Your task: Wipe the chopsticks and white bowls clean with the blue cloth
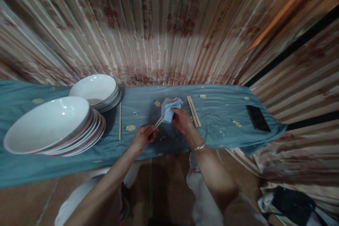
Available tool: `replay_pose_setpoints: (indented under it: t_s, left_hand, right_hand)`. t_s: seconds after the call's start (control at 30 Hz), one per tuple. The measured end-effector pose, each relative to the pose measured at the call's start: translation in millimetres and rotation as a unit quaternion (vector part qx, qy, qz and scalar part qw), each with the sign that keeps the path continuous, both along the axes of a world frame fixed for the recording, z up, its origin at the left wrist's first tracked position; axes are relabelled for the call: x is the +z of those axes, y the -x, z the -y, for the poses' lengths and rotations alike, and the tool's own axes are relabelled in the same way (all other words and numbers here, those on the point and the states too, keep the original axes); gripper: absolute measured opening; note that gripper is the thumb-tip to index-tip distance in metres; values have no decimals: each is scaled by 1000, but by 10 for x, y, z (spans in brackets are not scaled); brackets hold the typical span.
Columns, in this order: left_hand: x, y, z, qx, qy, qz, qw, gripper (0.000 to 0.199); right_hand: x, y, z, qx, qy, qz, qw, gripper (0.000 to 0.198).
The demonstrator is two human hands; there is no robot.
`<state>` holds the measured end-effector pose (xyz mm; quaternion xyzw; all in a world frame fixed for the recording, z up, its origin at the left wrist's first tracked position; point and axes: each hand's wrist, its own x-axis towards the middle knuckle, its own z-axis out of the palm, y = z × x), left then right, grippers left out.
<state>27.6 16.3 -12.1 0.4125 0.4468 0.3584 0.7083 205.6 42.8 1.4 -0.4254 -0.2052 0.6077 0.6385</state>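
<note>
Near the middle of the cloth-covered table, my left hand grips the near ends of a pair of chopsticks. My right hand pinches a light blue cloth, which is folded around the far part of those chopsticks. Just right of the cloth, several more chopsticks lie side by side on the table. A single chopstick rests to the left of my left hand, beside the bowls. The fingertips of my right hand are partly hidden by the cloth.
A stack of large white bowls with red rims stands at the left. Behind it is a stack of smaller white bowls. A black phone lies at the right end of the blue tablecloth. Pleated curtains hang behind.
</note>
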Motion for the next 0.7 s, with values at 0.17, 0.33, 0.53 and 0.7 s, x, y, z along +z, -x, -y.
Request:
replay_pose_setpoints:
  t_s: [0.17, 0.33, 0.53, 0.7]
  left_hand:
    - [10, -5, -8, 10, 11, 5, 1000, 40]
    - [29, -13, -10, 7, 20, 11, 1000, 41]
    - [30, -19, 12, -25, 14, 6, 1000, 41]
    - [28, -35, 19, -42, 14, 5, 999, 40]
  right_hand:
    - [-1, 125, 59, 27, 14, -21, 999, 18]
    - [2, 164, 58, 36, 14, -22, 999, 22]
    - [63, -85, -22, -16, 5, -11, 1000, 17]
    - [69, -156, -40, -17, -3, -32, 999, 18]
